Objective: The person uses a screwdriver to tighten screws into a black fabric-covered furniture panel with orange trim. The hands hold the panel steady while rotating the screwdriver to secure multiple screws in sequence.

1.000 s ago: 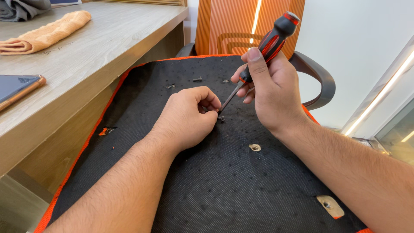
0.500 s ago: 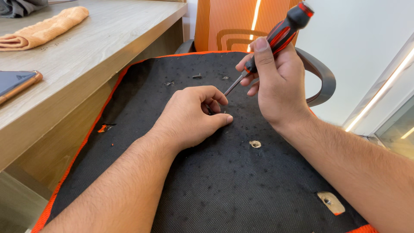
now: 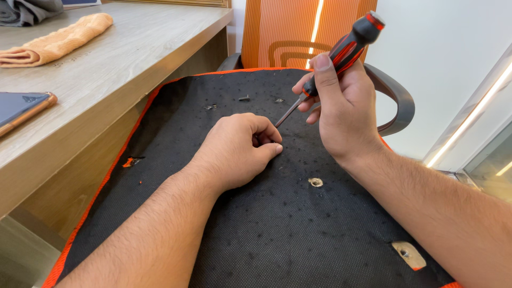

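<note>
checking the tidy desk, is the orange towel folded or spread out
Folded: the orange towel lies on the wooden desk as a thick, layered bundle with rounded edges.

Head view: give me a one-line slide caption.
Right hand tilts a red-and-black screwdriver toward the left hand, resting curled on a black fabric chair underside.

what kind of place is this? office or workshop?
Most likely an office. A wooden desk stands at left with a folded orange towel on it, and an upturned office chair seat, its armrest showing, is being worked on with a screwdriver. No workbench or tool racks show.
</note>
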